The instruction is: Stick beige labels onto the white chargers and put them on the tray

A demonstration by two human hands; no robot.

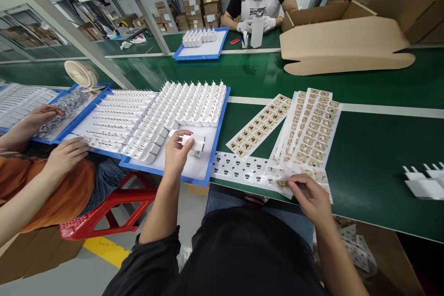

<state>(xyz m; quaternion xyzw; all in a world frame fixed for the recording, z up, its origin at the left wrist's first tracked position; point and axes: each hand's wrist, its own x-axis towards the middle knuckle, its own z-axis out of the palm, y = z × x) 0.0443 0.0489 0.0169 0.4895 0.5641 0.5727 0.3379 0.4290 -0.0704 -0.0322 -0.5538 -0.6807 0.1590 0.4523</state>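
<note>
My left hand [178, 150] is closed on a white plastic housing [198, 142], held over the near right part of a blue-rimmed tray [214, 150]. Rows of similar white housings [194, 101] with thin prongs pointing up fill much of that tray. My right hand [310, 194] pinches a small tan sticker [282, 183] at the near edge of the bench. Under it lies a partly peeled backing sheet [239, 166] with dark cut-out shapes. Several tan sticker sheets [312, 134] are fanned out beyond this hand, and one more sheet [258, 127] lies slanted beside them.
At left, a co-worker's hands [65, 157] are by another tray, with a small fan [81, 74] behind. Across the green bench [374, 148] sits a gloved person [262, 23] beside a large open carton [340, 41]. More white parts [425, 182] stand at far right.
</note>
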